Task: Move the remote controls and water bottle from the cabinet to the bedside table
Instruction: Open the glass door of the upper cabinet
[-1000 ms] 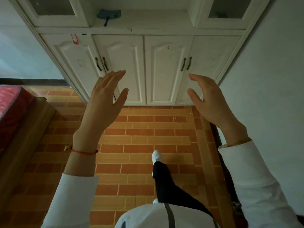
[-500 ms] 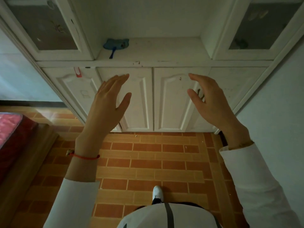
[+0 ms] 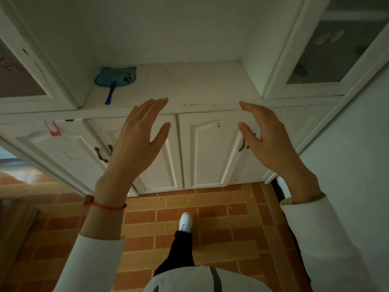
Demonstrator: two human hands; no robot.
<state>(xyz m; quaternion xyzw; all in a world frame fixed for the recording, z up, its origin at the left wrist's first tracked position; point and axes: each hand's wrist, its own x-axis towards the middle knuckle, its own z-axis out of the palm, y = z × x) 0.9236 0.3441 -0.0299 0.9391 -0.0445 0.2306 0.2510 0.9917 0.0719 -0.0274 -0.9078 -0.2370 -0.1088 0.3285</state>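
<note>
Closing on the white cabinet (image 3: pixel 206 144), you now stand nearer than a moment ago, its open shelf (image 3: pixel 200 85) filling more of the view. Your left hand (image 3: pixel 139 142) and right hand (image 3: pixel 271 140) hang apart, fingers straight, holding nothing. No remotes or water bottle show; only a blue brush (image 3: pixel 114 80) lies there. Brick-tiled floor (image 3: pixel 210 209) runs below.
</note>
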